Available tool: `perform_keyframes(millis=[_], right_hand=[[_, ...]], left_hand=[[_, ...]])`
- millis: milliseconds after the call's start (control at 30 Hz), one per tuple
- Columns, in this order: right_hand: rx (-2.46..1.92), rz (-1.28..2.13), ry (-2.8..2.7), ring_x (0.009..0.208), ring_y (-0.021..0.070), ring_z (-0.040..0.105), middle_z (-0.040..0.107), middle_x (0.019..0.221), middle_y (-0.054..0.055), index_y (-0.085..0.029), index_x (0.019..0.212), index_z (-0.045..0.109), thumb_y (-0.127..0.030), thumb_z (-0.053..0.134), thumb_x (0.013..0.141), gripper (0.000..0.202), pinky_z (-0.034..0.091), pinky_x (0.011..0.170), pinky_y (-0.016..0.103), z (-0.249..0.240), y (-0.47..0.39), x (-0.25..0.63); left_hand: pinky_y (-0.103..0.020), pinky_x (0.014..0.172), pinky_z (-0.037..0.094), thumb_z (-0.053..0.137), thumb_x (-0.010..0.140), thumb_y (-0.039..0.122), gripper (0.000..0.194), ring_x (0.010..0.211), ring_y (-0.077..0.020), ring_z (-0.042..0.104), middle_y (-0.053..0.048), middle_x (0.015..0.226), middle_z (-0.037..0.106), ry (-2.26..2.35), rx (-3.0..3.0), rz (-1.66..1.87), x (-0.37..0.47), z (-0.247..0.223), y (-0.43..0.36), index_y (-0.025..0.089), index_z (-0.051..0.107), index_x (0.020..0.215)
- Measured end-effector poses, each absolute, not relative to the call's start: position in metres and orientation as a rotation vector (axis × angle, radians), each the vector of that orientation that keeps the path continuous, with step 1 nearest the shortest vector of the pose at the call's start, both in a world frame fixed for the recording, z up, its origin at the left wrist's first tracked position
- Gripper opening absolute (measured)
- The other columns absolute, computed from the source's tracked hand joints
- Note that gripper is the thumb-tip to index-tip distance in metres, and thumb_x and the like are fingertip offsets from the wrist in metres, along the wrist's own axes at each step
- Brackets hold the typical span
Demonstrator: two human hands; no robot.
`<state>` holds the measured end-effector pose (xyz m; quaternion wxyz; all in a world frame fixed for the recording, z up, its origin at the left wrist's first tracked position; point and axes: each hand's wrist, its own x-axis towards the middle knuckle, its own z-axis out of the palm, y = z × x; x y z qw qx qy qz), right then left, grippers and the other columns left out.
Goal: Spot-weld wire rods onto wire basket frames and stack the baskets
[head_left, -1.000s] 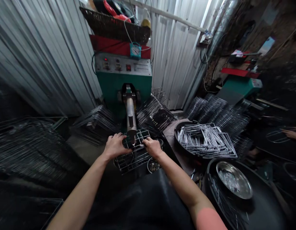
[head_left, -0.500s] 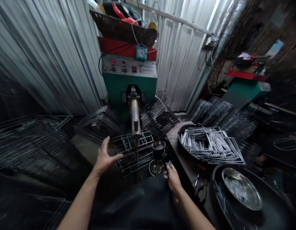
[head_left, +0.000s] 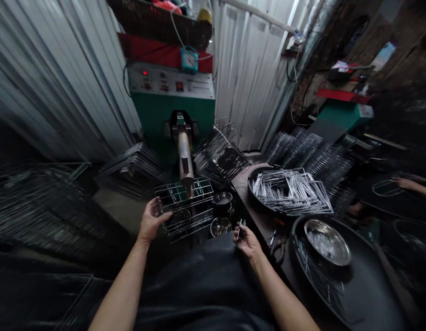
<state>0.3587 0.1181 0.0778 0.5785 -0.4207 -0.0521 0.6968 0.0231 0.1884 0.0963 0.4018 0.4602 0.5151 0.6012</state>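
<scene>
A wire rack (head_left: 201,209) of thin crossed rods sits below the metal arm (head_left: 185,156) of a green spot welding machine (head_left: 151,117). My left hand (head_left: 152,223) grips the rack's left edge, thumb over the near side and fingers behind the rods. To the right of the rack, my right hand (head_left: 248,242) is closed on a small thin metal piece (head_left: 240,227), whose exact kind I cannot make out. Beside that hand is a small metal bowl (head_left: 220,227) with little shiny parts inside. Just behind it stands a dark round cup (head_left: 222,199).
Wire frames (head_left: 292,191) fill a black basin on the right. A steel bowl of thin rods (head_left: 327,242) rests in a larger black tub (head_left: 368,276). Pliers (head_left: 278,248) lie on the bench edge. Racks are stacked left (head_left: 130,168). A co-worker's hand (head_left: 406,184) holds a wire ring.
My left hand has gone from spread fingers beside the rack to holding its left edge. My right hand has turned, bringing the small metal piece into view. The camera view has shifted.
</scene>
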Motion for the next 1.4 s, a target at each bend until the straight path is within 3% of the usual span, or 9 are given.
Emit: perform_keyframes(millis=[167, 433, 600, 733, 833, 1000, 1167, 1300, 1400], right_hand=[[-1.081, 1.277, -0.411, 0.052, 0.0076, 0.048, 0.061, 0.068, -0.001, -0.016, 0.080, 0.067, -0.028, 0.078, 0.057, 0.028, 0.032, 0.040, 0.017, 0.066, 0.094, 0.356], [-0.975, 1.499, -0.206, 0.049, 0.0068, 0.046, 0.053, 0.060, -0.003, -0.016, 0.078, 0.060, -0.028, 0.076, 0.062, 0.026, 0.028, 0.038, 0.015, 0.060, 0.088, 0.358], [-1.122, 1.340, -0.449, 0.044, 0.0054, 0.041, 0.057, 0.066, -0.002, -0.016, 0.077, 0.058, -0.042, 0.073, 0.062, 0.033, 0.026, 0.037, 0.016, 0.071, 0.094, 0.355], [-1.315, 0.935, -1.103, 0.066, 0.0155, 0.057, 0.064, 0.074, 0.002, -0.018, 0.079, 0.064, -0.038, 0.064, 0.070, 0.022, 0.045, 0.061, 0.027, 0.053, 0.083, 0.367], [-1.396, 0.789, -1.525, 0.081, 0.0220, 0.062, 0.068, 0.083, 0.006, -0.020, 0.081, 0.067, -0.029, 0.059, 0.075, 0.014, 0.046, 0.075, 0.034, 0.040, 0.072, 0.375], [-1.238, 0.822, -1.953, 0.084, 0.0200, 0.063, 0.069, 0.091, 0.006, -0.022, 0.094, 0.067, -0.022, 0.055, 0.080, 0.018, 0.045, 0.076, 0.032, 0.089, 0.080, 0.357], [-1.165, 1.004, -2.072, 0.072, 0.0134, 0.059, 0.065, 0.078, -0.003, -0.020, 0.090, 0.063, -0.016, 0.067, 0.067, 0.023, 0.043, 0.065, 0.022, 0.158, 0.116, 0.303], [-1.069, 1.227, -1.769, 0.069, 0.0119, 0.057, 0.062, 0.070, -0.004, -0.016, 0.075, 0.062, -0.011, 0.057, 0.069, 0.009, 0.045, 0.068, 0.023, 0.152, 0.134, 0.264], [-0.947, 1.370, -1.641, 0.080, 0.0147, 0.060, 0.066, 0.078, 0.000, -0.016, 0.084, 0.067, -0.017, 0.054, 0.076, 0.015, 0.046, 0.078, 0.028, 0.137, 0.133, 0.252]], left_hand=[[-0.046, 0.110, 0.027, 0.080, 0.050, 0.047, 0.095, 0.129, -0.0312, 0.036, -0.016, 0.138, 0.040, 1.284, 1.438, 1.265, 0.018, 0.112, 0.149, 0.018, 0.037, 0.130], [-0.050, 0.105, 0.034, 0.071, 0.055, 0.058, 0.085, 0.122, -0.0324, 0.042, -0.012, 0.131, 0.046, 1.608, 2.157, 1.063, 0.034, 0.181, 0.101, 0.020, 0.043, 0.124], [-0.048, 0.101, 0.036, 0.071, 0.053, 0.056, 0.081, 0.122, -0.0352, 0.041, -0.016, 0.128, 0.047, 1.764, 2.581, 0.784, 0.044, 0.211, 0.100, 0.018, 0.048, 0.120], [-0.047, 0.096, 0.039, 0.070, 0.052, 0.056, 0.080, 0.119, -0.0365, 0.043, -0.017, 0.128, 0.047, 1.877, 2.624, 0.590, 0.045, 0.214, 0.102, 0.018, 0.051, 0.119], [-0.046, 0.095, 0.039, 0.070, 0.052, 0.056, 0.078, 0.118, -0.0363, 0.044, -0.018, 0.128, 0.047, 1.898, 2.629, 0.500, 0.047, 0.214, 0.103, 0.017, 0.053, 0.119], [-0.049, 0.099, 0.033, 0.072, 0.053, 0.048, 0.075, 0.121, -0.0370, 0.041, -0.019, 0.129, 0.048, 1.845, 2.679, 0.418, 0.061, 0.215, 0.106, 0.017, 0.054, 0.119], [-0.050, 0.098, 0.032, 0.074, 0.050, 0.044, 0.076, 0.119, -0.0379, 0.041, -0.018, 0.127, 0.049, 1.792, 2.682, 0.330, 0.076, 0.213, 0.109, 0.020, 0.054, 0.120], [-0.049, 0.096, 0.033, 0.073, 0.052, 0.043, 0.078, 0.118, -0.0373, 0.042, -0.020, 0.127, 0.048, 1.778, 2.665, 0.302, 0.078, 0.208, 0.112, 0.017, 0.052, 0.122], [-0.050, 0.096, 0.033, 0.072, 0.052, 0.043, 0.077, 0.117, -0.0380, 0.042, -0.020, 0.126, 0.048, 1.766, 2.645, 0.323, 0.073, 0.203, 0.117, 0.018, 0.052, 0.122]])
